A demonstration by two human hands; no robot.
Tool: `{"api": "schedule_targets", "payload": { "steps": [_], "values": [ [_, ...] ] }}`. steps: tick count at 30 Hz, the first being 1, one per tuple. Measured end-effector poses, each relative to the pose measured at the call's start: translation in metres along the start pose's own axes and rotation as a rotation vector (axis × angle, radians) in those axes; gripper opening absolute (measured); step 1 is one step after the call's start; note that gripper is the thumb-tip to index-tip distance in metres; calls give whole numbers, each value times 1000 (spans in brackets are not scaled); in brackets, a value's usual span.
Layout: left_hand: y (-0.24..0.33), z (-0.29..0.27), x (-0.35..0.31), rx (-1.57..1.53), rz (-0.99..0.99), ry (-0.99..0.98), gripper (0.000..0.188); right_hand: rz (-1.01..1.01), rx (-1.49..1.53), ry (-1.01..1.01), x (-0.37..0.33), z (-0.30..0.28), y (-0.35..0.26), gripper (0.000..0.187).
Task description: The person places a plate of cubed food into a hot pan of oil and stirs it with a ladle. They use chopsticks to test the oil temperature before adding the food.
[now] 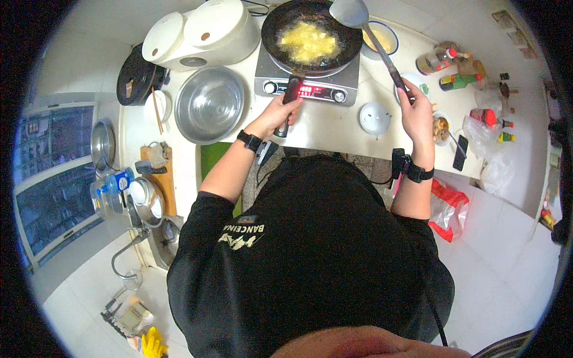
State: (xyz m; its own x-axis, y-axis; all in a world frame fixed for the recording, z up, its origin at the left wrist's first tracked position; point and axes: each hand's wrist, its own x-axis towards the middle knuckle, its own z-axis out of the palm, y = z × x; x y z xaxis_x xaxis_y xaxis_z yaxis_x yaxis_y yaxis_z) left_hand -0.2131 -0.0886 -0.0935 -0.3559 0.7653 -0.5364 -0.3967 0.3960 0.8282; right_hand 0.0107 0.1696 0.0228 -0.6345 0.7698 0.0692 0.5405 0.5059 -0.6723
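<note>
My left hand (282,115) is closed round the dark handle of a black wok (271,27), which rests on an induction cooker (352,80) with a lit red display. Yellow food pieces (307,43) lie in bubbling oil in the wok's middle. My right hand (415,110) grips the handle of a metal wok spatula (351,12). Its broad grey head is raised over the wok's right rim, apart from the food. Behind the spatula's handle stands a bowl with a blue rim (391,36), holding something pale yellow.
Left of the cooker are a large steel basin (209,104) and a white double-lidded appliance (218,27). A small white dish (375,118) sits between cooker and right hand. Sauce bottles (459,82), a red-lidded jar (482,117) and a black phone (460,153) line the right side.
</note>
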Motion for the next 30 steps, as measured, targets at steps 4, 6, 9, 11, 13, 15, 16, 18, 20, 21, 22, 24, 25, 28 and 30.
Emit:
{"api": "schedule_targets", "payload": {
  "steps": [4, 6, 9, 11, 13, 15, 16, 18, 20, 21, 22, 24, 25, 28, 30],
  "values": [
    [-8, 7, -1, 52, 107, 40, 29, 1, 3, 8, -5, 2, -2, 37],
    [-13, 16, -9, -116, 70, 83, 35, 54, 29, -35, -8, 1, 0, 37],
    [-10, 24, -23, -170, 6, 144, 38, 89, 67, -30, -12, 2, 4, 37],
    [-4, 25, -33, -13, 26, 207, 37, 58, 56, 0, -15, 2, 9, 38],
    [-1, 25, -41, 70, 90, 278, 37, 61, 60, 10, -15, 1, 15, 38],
    [-2, 25, -43, 123, 57, 321, 40, 91, 89, 4, -16, 0, 21, 38],
    [-4, 24, -42, 149, 58, 340, 41, 87, 93, 7, -15, -1, 24, 38],
    [-10, 25, -32, 148, 95, 310, 42, 79, 94, 16, -15, -2, 28, 38],
    [-16, 26, -19, 167, 120, 307, 41, 61, 64, 12, -16, -3, 31, 37],
    [-17, 27, -15, 182, 165, 324, 41, 47, 49, 6, -16, -4, 32, 37],
    [-17, 27, -13, 203, 188, 345, 40, 61, 52, -6, -16, -6, 33, 37],
    [-15, 28, -16, 305, 242, 388, 41, 81, 56, -30, -16, -9, 35, 38],
    [-13, 27, -22, 387, 268, 409, 41, 59, 62, -15, -16, -10, 36, 37],
    [-7, 30, -44, 460, 186, 437, 44, 22, 96, 25, -14, -10, 38, 37],
    [-6, 30, -48, 456, 133, 433, 45, 58, 136, 14, -14, -10, 39, 37]
  ]
}}
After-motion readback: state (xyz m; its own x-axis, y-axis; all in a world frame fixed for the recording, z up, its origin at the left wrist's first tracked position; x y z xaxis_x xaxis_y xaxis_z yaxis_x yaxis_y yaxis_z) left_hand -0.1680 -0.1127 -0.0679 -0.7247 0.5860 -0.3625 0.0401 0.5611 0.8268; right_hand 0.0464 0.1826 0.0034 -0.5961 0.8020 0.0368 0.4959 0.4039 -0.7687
